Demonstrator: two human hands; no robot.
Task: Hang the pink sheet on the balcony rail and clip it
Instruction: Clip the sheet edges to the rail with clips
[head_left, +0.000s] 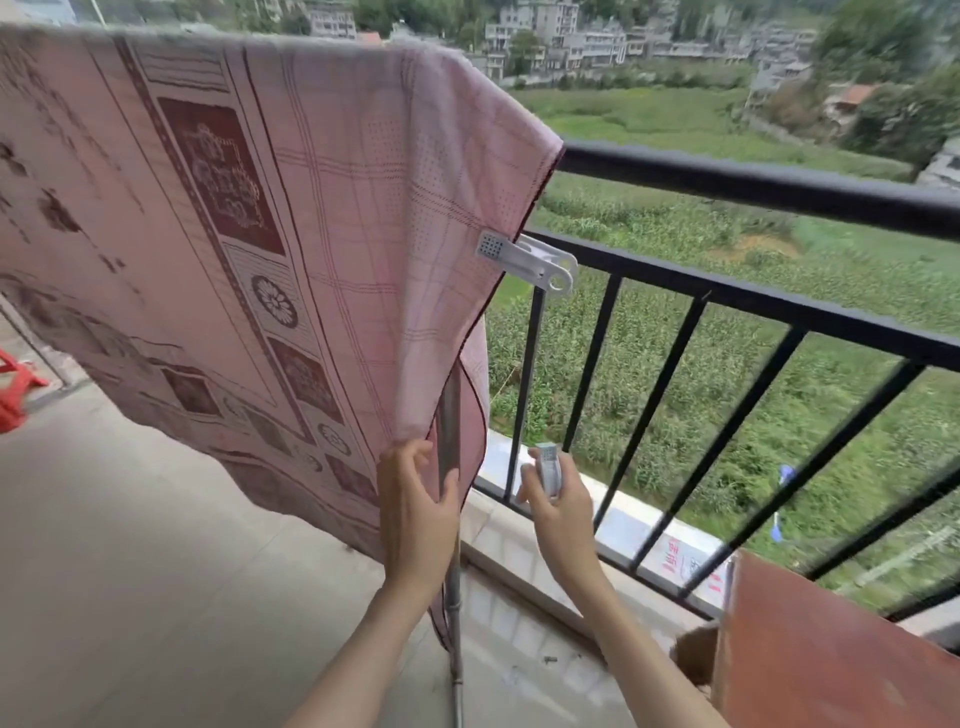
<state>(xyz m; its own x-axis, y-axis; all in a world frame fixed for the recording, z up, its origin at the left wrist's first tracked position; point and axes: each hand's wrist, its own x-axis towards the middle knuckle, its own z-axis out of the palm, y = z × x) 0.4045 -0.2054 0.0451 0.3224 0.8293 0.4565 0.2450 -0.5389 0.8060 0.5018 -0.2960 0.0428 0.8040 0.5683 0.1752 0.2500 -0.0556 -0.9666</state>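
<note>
Pink sheet (311, 218) hangs draped over the black balcony rail (753, 187), its patterned face turned inward. Nearest the camera, the left hand (415, 499) pinches the sheet's lower side edge beside a grey metal pole (450, 415), fingers curled on the cloth. Just beside it, the right hand (558, 499) grips a white clothes clip (548, 470), fingers wrapped around it. Higher up, a second white clip (524, 260) bites the sheet's edge near the railing. Beyond the bars lie green fields (727, 260) and hillside houses (597, 36).
</note>
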